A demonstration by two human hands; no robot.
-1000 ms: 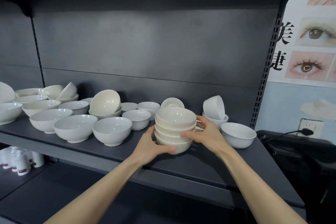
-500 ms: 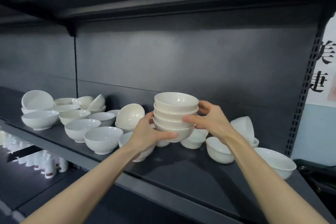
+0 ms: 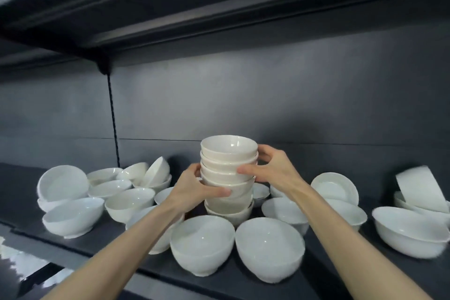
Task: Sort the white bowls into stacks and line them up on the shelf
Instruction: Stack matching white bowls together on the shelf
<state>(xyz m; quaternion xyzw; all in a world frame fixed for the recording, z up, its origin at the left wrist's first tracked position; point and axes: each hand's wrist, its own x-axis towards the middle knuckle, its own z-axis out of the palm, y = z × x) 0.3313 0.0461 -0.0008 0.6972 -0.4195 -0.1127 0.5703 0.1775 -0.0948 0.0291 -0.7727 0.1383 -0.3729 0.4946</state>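
Half a second ago the stack hung over bare shelf to the right of the loose bowls. Now it stands lower, over the middle of them, and the view has drawn nearer. At the far left of the dark grey metal shelf (image 3: 22,192), a wide glossy white bowl (image 3: 63,184) leans on its side with its mouth towards the camera. A rounded white bowl (image 3: 73,217) tips forward just in front of it. Further along, a small white bowl (image 3: 157,170) stands on edge inside another. The left grip (image 3: 194,187) grasps the stack of cream-white ceramic bowls (image 3: 229,153) from its left side, with the thumb curled across the front low on the stack and the fingers out of sight behind. The stack stands upright between the two grips, near the dark back panel (image 3: 267,92). The right grip (image 3: 275,170) clasps it from the right, with the thumb across the front higher up and the fingers curled behind the upper rims. Directly beneath the held bowls lie the lower cream bowls (image 3: 229,212); blur hides whether the two lots touch. A large white bowl (image 3: 202,243) and a second large white bowl (image 3: 270,248) sit side by side in front and hide the stack's foot. To the right a shallow white dish (image 3: 334,187) leans upright, and a broad white bowl (image 3: 411,234) sits near the front edge. At the right border a tilted white vessel (image 3: 421,187) is smeared and cut off.
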